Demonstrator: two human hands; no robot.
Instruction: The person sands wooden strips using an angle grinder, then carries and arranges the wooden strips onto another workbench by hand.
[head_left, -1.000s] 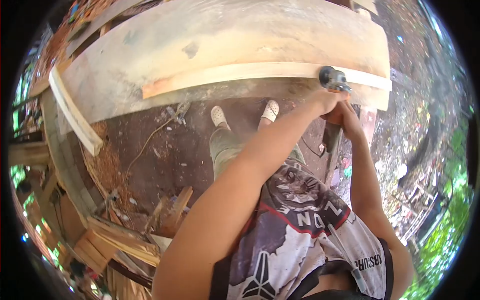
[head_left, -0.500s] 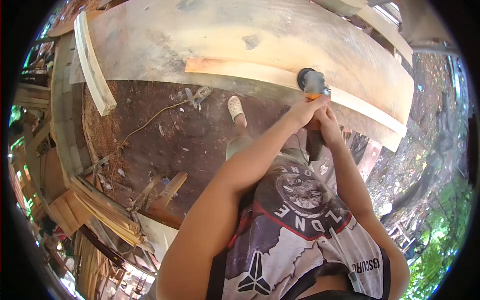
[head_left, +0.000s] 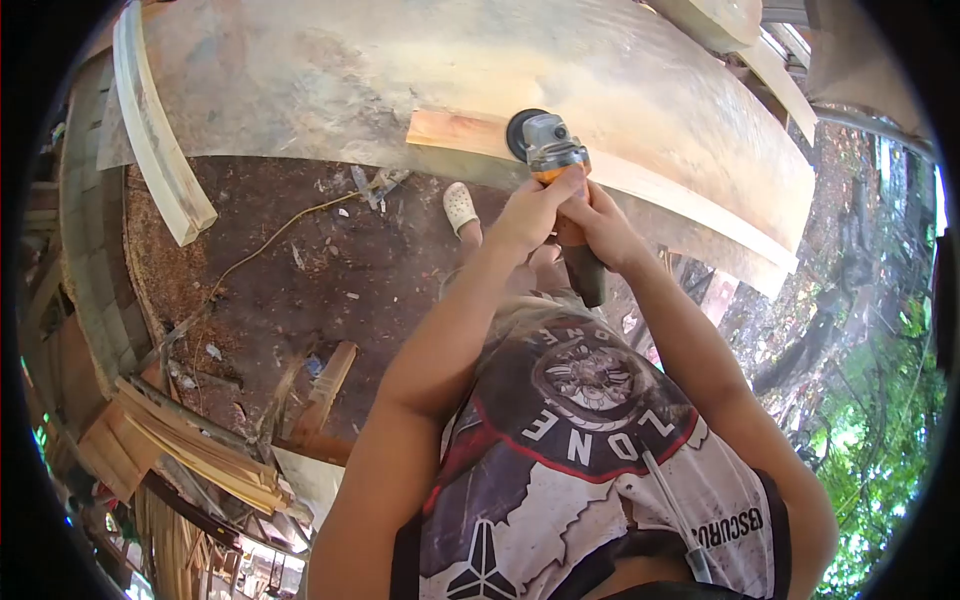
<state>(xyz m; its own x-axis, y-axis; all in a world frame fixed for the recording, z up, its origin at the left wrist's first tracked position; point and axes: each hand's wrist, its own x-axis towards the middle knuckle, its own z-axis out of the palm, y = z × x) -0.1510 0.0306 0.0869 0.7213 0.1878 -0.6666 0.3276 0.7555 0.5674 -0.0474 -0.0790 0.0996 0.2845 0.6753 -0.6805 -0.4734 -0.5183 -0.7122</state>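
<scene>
Both my hands grip an angle grinder [head_left: 553,147] with a grey head, an orange band and a dark body. My left hand [head_left: 532,212] is wrapped round it just behind the head. My right hand [head_left: 606,228] closes round the body beside it, fingers against my left hand. The grinder's round black disc [head_left: 522,133] rests on or just over a long pale wood strip [head_left: 680,200], near the strip's reddish left end. Under the strip is a wide, dusty work board [head_left: 400,60]. Whether the disc touches the wood cannot be made out.
A thick wood piece [head_left: 160,140] lies across the board's left end and juts past its edge. A cord [head_left: 262,252] runs over the dirt floor. Stacked wood strips [head_left: 205,455] are at lower left. A light-coloured clog [head_left: 459,205] shows below the board.
The grinder, with both hands on it, has moved left along the strip, from near its right end to near its left end. The head view has shifted too.
</scene>
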